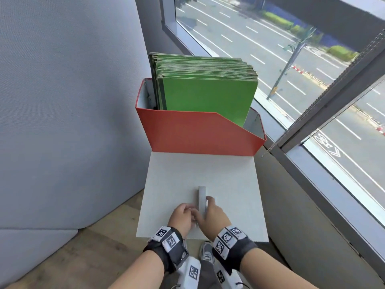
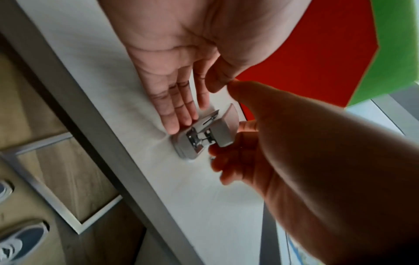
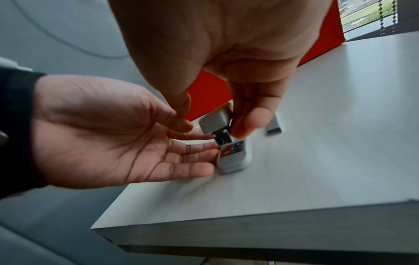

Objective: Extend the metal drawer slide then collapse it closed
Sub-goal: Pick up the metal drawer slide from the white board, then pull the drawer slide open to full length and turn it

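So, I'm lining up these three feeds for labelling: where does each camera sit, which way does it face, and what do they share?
Head: worn on the head, looking forward and down at the white table, the red box and both banded forearms.
Left wrist: on the left wrist, looking along the left hand to the metal drawer slide; shoes below.
Right wrist: on the right wrist, looking along the right hand, which pinches the slide.
Shared: the slide, both hands, the table, the box.
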Tool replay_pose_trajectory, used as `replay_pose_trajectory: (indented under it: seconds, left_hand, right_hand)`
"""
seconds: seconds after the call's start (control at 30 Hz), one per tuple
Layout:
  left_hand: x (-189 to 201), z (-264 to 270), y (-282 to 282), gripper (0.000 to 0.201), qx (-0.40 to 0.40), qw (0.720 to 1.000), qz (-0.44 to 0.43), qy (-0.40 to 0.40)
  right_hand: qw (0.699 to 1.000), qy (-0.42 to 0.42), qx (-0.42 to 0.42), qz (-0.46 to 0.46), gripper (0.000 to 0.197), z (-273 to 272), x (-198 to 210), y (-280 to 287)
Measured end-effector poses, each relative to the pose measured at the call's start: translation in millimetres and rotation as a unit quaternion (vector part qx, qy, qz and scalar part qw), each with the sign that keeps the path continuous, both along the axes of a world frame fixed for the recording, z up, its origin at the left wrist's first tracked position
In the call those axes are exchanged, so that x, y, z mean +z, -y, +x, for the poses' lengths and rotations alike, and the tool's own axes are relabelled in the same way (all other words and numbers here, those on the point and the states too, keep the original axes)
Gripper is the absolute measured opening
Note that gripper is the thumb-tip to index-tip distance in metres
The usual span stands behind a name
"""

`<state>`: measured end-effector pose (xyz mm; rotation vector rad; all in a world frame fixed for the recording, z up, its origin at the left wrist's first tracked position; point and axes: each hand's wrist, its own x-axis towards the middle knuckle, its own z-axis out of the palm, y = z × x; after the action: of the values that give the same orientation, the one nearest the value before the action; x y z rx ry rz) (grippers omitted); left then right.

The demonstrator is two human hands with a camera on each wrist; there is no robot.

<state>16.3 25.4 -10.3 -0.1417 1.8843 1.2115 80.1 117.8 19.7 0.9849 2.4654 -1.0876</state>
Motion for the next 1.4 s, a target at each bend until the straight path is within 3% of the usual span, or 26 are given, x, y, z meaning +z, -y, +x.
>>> replay_pose_trajectory:
  seconds: [0.13, 0.33, 0.53, 0.7, 0.8, 0.93, 1.07, 1.4]
  left_hand:
    - [-1.0, -1.5, 0.0, 0.026, 0.040, 0.998, 0.018, 0.040]
    - [-1.4, -11.5, 10.3, 0.034, 0.040, 0.999, 0.008, -0.009]
    - [8.9, -26.2, 18.2, 0.036, 0.077, 0.995, 0.053, -0.020]
    - [10.8, -27.5, 22.5, 0.033, 0.079, 0.994, 0.053, -0.059]
    - [4.7, -25.7, 23.3, 0.032, 0.098, 0.993, 0.062, -0.026]
    - [3.8, -21.4, 22.6, 0.034, 0.137, 0.984, 0.099, 0.051]
    - [17.2, -18.7, 21.7, 0.033, 0.135, 0.973, 0.156, 0.102]
    - [31.2, -12.4, 24.6, 0.043, 0.077, 0.966, 0.188, 0.161]
  right_hand:
    - [0.999, 0.044, -0.020, -0.013, 0.047, -15.2, 5.2, 2.1]
    - [0.998, 0.005, 0.003, -0.059, 0.049, -21.8, 11.8, 10.2]
    - [0.992, -0.028, 0.021, -0.125, 0.044, -30.2, 21.0, 19.4]
    - [0.994, -0.044, 0.065, -0.077, 0.028, -42.4, 41.1, 0.0]
    - [0.994, -0.066, 0.082, -0.042, 0.026, -50.4, 53.5, -16.0]
    - [0.992, -0.118, 0.040, -0.016, 0.015, -64.1, 64.7, -37.2]
    - [0.989, -0.148, 0.016, 0.000, 0.026, -81.6, 63.7, -56.7]
    - [0.993, -0.058, -0.043, -0.094, 0.041, -106.4, 31.3, -74.1]
